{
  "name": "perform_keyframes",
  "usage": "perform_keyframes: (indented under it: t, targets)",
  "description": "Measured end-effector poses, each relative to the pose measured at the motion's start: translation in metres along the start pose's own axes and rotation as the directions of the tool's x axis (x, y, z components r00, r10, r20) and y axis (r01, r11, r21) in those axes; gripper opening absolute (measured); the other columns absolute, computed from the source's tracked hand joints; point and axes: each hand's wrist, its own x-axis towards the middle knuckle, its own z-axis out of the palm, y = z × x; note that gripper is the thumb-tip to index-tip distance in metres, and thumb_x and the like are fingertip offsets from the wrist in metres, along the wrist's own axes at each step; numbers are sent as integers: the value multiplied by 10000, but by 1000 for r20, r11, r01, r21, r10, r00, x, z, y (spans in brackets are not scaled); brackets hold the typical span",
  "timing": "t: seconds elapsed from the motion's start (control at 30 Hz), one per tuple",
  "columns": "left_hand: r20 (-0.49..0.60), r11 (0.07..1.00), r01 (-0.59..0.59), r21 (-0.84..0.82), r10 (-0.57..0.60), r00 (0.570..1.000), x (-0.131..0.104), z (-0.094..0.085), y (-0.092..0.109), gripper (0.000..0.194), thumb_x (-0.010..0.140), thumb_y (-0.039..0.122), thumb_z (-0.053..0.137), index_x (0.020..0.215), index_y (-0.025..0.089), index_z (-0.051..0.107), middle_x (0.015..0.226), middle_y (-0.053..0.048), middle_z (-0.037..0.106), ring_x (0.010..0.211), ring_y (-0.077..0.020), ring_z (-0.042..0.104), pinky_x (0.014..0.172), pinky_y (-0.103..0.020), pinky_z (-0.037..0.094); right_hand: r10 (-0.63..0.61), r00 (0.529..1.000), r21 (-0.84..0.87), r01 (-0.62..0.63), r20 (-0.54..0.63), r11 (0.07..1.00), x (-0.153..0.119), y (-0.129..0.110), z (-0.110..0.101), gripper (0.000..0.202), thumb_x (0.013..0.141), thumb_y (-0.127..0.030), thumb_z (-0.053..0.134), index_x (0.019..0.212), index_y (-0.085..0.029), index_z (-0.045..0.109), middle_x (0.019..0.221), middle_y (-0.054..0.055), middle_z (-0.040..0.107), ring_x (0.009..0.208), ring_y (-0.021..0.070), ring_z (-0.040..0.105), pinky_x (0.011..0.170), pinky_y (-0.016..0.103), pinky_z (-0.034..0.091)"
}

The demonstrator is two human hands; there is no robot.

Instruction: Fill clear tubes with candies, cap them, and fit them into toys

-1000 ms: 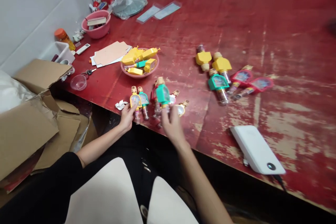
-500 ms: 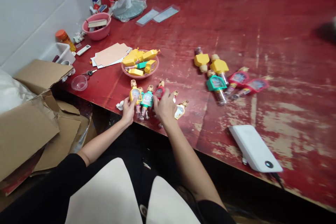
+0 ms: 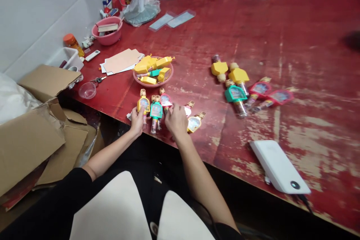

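Observation:
Near the table's front edge my left hand is closed on the lower part of a yellow candy toy, which has a small bear-like head and a picture window. A green candy toy lies beside it, its clear tube towards me. My right hand is closed around the tube end of a pink candy toy, its fingertips partly hidden. Just right of that hand lie a toy with a pale window, partly covered, and another yellow toy.
Behind my hands stands a pink bowl of yellow and green toys. Several more toys lie to the right, with a white power bank nearer me. Cardboard boxes are at the left; papers lie on the red table.
The pink toy has shifted left in my right hand, up against the green one, and its window now faces up. My left hand stays on the yellow toy. The view has tilted slightly.

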Motion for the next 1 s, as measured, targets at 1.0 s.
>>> perform_keyframes:
  t: [1.0]
  targets:
    - [85,887,-264,378,251,964,18,10,-29,627,769,271,830,1304,187,515,1237,-105,642,1129,-229,633,1043,-384,483,205,964,76,-195,-166,978,-44,49,-10,854,888,-588,545,1492,-26,324,1309,309,537,1141,419,566,876,518,487]
